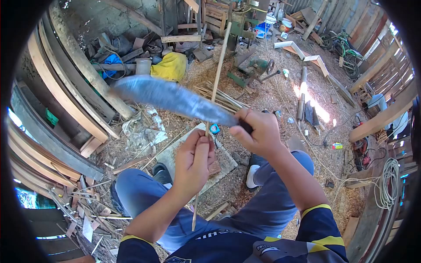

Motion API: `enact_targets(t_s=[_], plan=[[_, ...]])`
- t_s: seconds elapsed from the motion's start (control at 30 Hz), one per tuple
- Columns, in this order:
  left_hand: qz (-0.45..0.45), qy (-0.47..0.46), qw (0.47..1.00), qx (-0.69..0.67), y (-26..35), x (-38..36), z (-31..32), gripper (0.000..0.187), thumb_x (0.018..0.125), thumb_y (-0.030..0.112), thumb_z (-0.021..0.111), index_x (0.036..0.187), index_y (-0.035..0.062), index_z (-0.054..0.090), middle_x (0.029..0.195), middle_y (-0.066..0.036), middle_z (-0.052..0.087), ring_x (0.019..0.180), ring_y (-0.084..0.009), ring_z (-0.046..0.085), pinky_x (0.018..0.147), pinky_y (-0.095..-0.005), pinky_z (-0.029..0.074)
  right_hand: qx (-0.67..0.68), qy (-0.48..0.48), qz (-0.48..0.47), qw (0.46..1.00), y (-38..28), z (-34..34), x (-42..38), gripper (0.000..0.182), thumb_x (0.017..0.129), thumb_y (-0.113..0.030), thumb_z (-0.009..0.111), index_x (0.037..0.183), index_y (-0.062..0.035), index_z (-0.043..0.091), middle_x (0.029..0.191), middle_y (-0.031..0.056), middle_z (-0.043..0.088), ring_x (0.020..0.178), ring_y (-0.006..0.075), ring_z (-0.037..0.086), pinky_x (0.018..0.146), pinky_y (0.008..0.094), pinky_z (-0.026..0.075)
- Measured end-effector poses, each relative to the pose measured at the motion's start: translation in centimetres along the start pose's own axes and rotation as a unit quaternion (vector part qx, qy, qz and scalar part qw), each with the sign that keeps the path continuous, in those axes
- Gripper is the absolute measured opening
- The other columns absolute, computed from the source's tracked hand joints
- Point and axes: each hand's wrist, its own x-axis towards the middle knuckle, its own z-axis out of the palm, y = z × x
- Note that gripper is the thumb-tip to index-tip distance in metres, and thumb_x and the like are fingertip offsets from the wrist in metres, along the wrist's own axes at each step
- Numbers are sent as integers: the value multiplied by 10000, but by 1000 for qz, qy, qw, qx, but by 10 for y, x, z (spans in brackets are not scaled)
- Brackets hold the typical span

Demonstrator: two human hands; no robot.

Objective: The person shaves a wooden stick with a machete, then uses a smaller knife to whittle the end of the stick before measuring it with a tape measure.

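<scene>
My left hand [194,160] pinches a long thin wooden stick [218,72] near its middle; the stick runs from my lap up and away from me. In my right hand [258,131] is the dark handle of a machete [171,98]. Its broad blade points left, slightly blurred, and crosses in front of the stick just above my left fingers. Below my hands a pale flat board [226,164] lies on the floor between my feet. A bundle of similar sticks [226,101] rests on the ground beyond the blade.
Wood shavings cover the floor. A turquoise tape measure [214,129] is close to the board. A yellow cloth [169,66] and a green machine [252,70] stand ahead. Long curved planks [66,83] lean at left; scrap wood [90,223] lies below them. Coiled rope [388,184] hangs at right.
</scene>
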Motion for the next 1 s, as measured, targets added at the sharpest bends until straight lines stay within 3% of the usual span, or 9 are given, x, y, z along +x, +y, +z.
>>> enact_targets(t_s=[0.2, 0.4, 0.53, 0.67, 0.7, 0.8, 0.9, 0.93, 1.0], plan=[[-3, -2, 997, 72, 0, -9, -16, 229, 1112, 166, 481, 1055, -14, 611, 674, -8, 547, 560, -60, 483, 533, -257, 390, -61, -23, -127, 990, 2, 20, 5, 451, 844, -549, 786, 904, -121, 657, 664, 44, 589, 562, 258, 633, 514, 389, 484], [97, 16, 968, 231, 7, -12, -22, 352, 1107, 171, 492, 862, -23, 652, 609, -37, 561, 548, -110, 536, 550, -323, 440, -97, -4, -177, 979, 6, 17, 15, 494, 828, -598, 777, 869, -125, 641, 640, 28, 563, 537, 248, 611, 503, 386, 469], [33, 16, 987, 159, 5, -17, -27, 270, 1121, 168, 459, 967, 2, 607, 648, 38, 478, 568, -23, 392, 532, -229, 317, -135, 13, -191, 972, 13, 20, 23, 482, 836, -579, 779, 828, -118, 638, 631, 39, 580, 540, 254, 620, 509, 384, 475], [14, 4, 984, 180, 12, -27, -29, 194, 1099, 140, 489, 997, 11, 593, 637, -13, 547, 562, -64, 503, 534, -264, 398, -140, 37, 52, 988, 39, 0, 33, 449, 871, -531, 766, 804, -104, 645, 625, 74, 616, 544, 273, 647, 529, 395, 497], [21, 2, 977, 211, 12, -29, -30, 170, 1088, 130, 508, 1000, 13, 595, 632, -41, 585, 555, -89, 559, 535, -283, 440, -133, 26, 8, 991, 37, 1, 30, 442, 874, -525, 764, 795, -108, 640, 621, 76, 613, 545, 275, 649, 529, 396, 498], [55, 18, 977, 205, 5, -29, -30, 182, 1113, 119, 461, 1020, 11, 574, 651, 57, 457, 586, 5, 397, 515, -223, 311, -131, -4, -124, 984, 12, 12, 15, 434, 881, -514, 752, 752, -122, 617, 605, 83, 605, 549, 282, 654, 528, 395, 500], [45, 32, 968, 243, 9, -34, -31, 155, 1106, 101, 473, 1038, 16, 583, 652, 62, 468, 582, 6, 413, 507, -223, 318, -150, -2, -91, 985, 23, 10, 16, 438, 895, -512, 738, 755, -115, 618, 614, 94, 614, 547, 292, 648, 525, 401, 495], [45, 27, 968, 246, 7, -37, -32, 145, 1103, 101, 480, 1047, 19, 587, 652, 61, 472, 581, 5, 422, 506, -223, 322, -130, 12, -1, 991, 27, 9, 19, 443, 910, -509, 722, 755, -108, 616, 610, 103, 613, 538, 299, 637, 519, 412, 488], [53, 17, 966, 252, 1, -40, -35, 129, 1096, 100, 495, 1067, 23, 594, 654, 60, 480, 581, 3, 438, 504, -223, 330, -133, 31, 34, 990, 36, 9, 16, 447, 920, -505, 715, 761, -99, 617, 610, 113, 613, 544, 315, 638, 523, 421, 486]])
